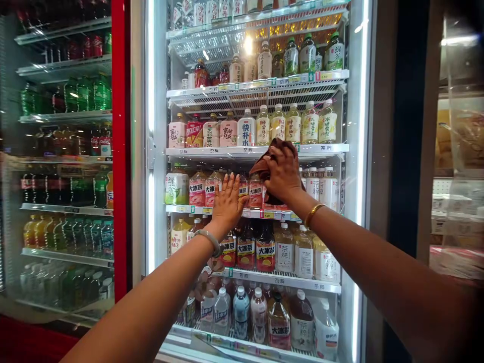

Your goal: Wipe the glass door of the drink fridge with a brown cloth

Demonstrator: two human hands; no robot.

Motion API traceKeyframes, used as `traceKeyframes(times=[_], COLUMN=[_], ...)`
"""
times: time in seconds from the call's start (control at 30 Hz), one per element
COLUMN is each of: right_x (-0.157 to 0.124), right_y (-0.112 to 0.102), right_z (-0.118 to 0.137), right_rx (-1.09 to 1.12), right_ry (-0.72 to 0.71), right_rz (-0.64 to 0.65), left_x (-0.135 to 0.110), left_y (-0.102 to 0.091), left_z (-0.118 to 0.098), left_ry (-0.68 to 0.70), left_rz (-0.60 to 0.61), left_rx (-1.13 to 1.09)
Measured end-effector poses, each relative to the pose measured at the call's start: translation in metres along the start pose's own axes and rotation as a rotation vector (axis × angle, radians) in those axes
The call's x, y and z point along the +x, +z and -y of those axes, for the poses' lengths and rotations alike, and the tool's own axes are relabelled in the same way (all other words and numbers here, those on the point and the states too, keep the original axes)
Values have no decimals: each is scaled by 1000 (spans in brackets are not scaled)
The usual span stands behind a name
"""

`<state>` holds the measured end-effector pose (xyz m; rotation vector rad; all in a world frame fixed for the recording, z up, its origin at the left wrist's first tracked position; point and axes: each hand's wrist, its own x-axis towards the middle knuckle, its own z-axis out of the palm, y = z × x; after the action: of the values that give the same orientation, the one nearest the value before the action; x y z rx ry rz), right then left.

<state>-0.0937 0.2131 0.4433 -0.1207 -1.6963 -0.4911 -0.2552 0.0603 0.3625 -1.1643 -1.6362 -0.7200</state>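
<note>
Fingers (231, 182) of my left hand (227, 201) are spread and laid flat, palm forward, apparently against the glass door (351, 227) of the cooler; I judge this posture steadies the panel and my reach. A pale bangle (209, 239) sits on that wrist. My right hand (283, 176), slightly higher and just beside the left, has its fingers curled and pressed together over a bunched brown cloth (260, 167). The cloth is held to the glass at mid-height, in front of a white shelf rail (227, 150); bunching likely concentrates pressure under the palm. A gold bangle (313, 213) sits on the right wrist. Behind the glass, tea bottles (196, 186) stand upright in rows, labels facing out. Farther left stands a red-framed cooler (120, 151)
</note>
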Motion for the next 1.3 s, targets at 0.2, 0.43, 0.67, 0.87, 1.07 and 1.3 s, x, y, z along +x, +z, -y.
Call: traceKeyframes(times=[0.2, 0.43, 0.67, 0.87, 1.07, 1.3], right_x=[-44, -7, -12, -51, -5, -71], right_y=[-3, -5, 23, 1, 21, 30], right_z=[17, -15, 50, 18, 26, 72], right_rx=[1, -19, 39, 39, 61, 164], right_ry=[-430, -213, -401, -557, -141, -630], right_rz=[180, -13, 154, 241, 18, 224], left_x=[-15, -12, -12, -30, -39, -76], left_y=[-11, -25, -33, -29, -19, -10], left_z=[21, 44, 41, 58, 55, 53], left_ry=[63, 67, 48, 65, -20, 3], left_rz=[-6, 26, 10, 67, 86, 78], left_rx=[45, 22, 40, 52, 38, 79])
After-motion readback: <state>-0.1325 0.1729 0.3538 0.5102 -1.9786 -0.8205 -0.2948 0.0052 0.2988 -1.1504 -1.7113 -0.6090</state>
